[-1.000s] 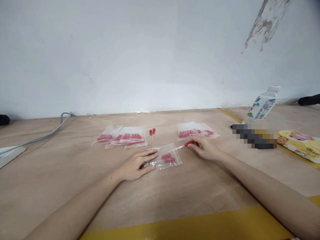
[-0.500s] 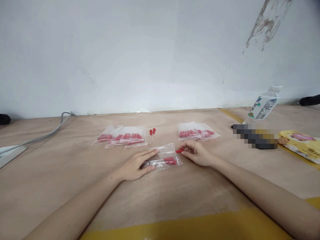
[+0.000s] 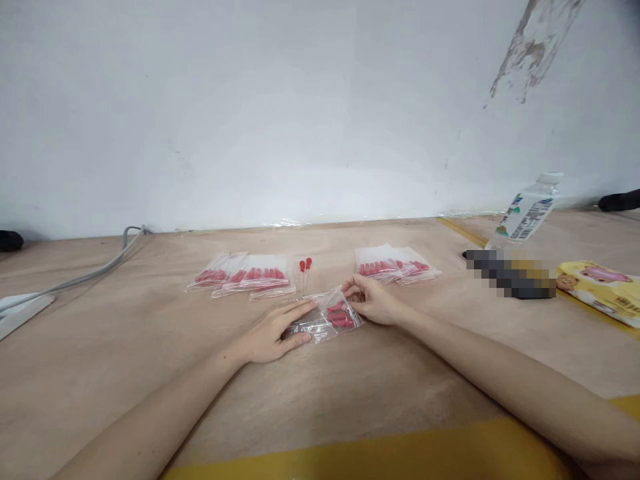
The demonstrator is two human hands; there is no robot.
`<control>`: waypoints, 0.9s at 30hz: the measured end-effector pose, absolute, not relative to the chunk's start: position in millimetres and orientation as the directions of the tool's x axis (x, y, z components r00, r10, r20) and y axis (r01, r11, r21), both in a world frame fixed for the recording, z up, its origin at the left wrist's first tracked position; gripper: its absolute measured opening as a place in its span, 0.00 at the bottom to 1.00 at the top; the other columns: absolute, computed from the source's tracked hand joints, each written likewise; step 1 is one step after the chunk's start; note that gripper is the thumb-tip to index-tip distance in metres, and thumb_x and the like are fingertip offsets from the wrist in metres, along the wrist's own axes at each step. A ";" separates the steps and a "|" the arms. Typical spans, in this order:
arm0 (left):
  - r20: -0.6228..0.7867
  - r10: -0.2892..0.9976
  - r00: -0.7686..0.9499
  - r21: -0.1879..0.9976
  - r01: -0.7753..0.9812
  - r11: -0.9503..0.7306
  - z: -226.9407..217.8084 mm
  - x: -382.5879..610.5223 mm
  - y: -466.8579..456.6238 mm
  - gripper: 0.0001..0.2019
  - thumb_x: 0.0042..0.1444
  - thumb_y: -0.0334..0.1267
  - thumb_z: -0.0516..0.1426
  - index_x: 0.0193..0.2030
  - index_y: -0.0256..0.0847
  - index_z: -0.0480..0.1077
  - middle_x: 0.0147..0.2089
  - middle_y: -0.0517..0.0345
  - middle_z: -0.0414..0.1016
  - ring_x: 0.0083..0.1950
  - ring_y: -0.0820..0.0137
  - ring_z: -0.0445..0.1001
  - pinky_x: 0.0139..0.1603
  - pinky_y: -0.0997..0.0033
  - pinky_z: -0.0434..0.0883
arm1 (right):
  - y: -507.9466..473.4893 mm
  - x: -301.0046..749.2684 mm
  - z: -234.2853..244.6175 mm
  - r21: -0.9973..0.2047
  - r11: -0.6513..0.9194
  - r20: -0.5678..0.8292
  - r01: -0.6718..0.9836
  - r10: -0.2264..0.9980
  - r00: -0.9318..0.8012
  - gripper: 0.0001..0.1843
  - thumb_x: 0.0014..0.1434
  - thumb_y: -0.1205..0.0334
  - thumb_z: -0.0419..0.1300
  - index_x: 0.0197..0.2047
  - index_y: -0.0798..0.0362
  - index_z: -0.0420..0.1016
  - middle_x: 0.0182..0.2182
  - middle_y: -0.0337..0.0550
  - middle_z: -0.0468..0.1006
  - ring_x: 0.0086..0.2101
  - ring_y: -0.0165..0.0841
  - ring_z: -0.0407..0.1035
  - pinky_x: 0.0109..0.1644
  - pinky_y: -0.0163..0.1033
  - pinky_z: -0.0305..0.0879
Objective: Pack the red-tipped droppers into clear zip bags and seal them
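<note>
Flat on the table, a clear plastic bag [image 3: 320, 331] contains several droppers [image 3: 341, 320] with red bulbs. My left hand [image 3: 277, 330] lies spread over the bag's left part, pressing it down. At the bag's right edge, the fingers of my right hand [image 3: 367, 298] are pinched together at the red bulb end of the uppermost dropper [image 3: 335, 307]; the fingertips partly hide the contact. Just beyond the bag lie two loose droppers [image 3: 305, 265] with red bulbs and thin clear stems.
Filled bags of red-bulbed droppers lie overlapped at the back left [image 3: 250, 273] and back right [image 3: 383, 261]. To the right are a tilted plastic bottle [image 3: 527, 213], a blurred dark object [image 3: 515, 277] and a yellow packet [image 3: 605, 287]. A grey cable [image 3: 110, 260] runs along the left.
My right hand has moved left to the bag's edge, and the dropper it held outside now lies within the bag beside the others. My left hand has stayed in place.
</note>
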State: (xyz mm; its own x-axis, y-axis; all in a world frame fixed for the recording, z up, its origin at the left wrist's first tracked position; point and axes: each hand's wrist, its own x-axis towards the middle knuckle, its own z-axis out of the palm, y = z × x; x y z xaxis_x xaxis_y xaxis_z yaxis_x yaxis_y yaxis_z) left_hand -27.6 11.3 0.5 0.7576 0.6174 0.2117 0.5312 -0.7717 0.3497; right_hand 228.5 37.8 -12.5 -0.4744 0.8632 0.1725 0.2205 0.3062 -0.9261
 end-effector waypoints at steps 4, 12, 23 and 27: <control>0.201 0.627 0.753 0.352 0.541 -0.764 0.8 -27.5 10.3 0.26 0.60 0.44 0.49 0.64 0.47 0.49 0.64 0.55 0.55 0.63 0.61 0.55 0.61 0.55 0.57 | 43.8 234.7 -8.4 -0.873 0.351 0.153 0.338 0.856 -0.494 0.14 0.52 0.66 0.54 0.44 0.52 0.61 0.26 0.37 0.75 0.28 0.29 0.69 0.30 0.34 0.63; 0.247 0.635 0.732 0.412 0.513 -0.753 -1.6 -27.3 11.1 0.16 0.59 0.44 0.51 0.52 0.42 0.61 0.63 0.51 0.55 0.62 0.61 0.58 0.60 0.58 0.59 | 100.1 201.8 9.1 -0.646 0.298 0.196 0.703 0.955 -0.224 0.06 0.51 0.64 0.56 0.29 0.55 0.73 0.29 0.43 0.77 0.31 0.31 0.69 0.37 0.35 0.62; 0.291 0.616 0.732 0.359 0.514 -0.779 -2.7 -28.2 9.6 0.17 0.61 0.41 0.49 0.54 0.39 0.65 0.58 0.49 0.62 0.60 0.62 0.61 0.59 0.60 0.61 | 151.8 138.9 -3.2 -0.753 0.080 0.103 0.653 0.995 -0.002 0.07 0.44 0.60 0.61 0.24 0.57 0.74 0.28 0.50 0.77 0.30 0.36 0.70 0.33 0.36 0.62; 0.264 0.627 0.733 0.386 0.516 -0.765 -2.3 -28.0 10.3 0.16 0.63 0.40 0.46 0.55 0.42 0.64 0.57 0.52 0.65 0.58 0.65 0.62 0.58 0.61 0.62 | 148.7 149.7 0.6 -0.862 0.047 0.111 0.505 0.989 0.097 0.07 0.51 0.63 0.55 0.29 0.58 0.71 0.22 0.44 0.74 0.22 0.29 0.67 0.26 0.32 0.61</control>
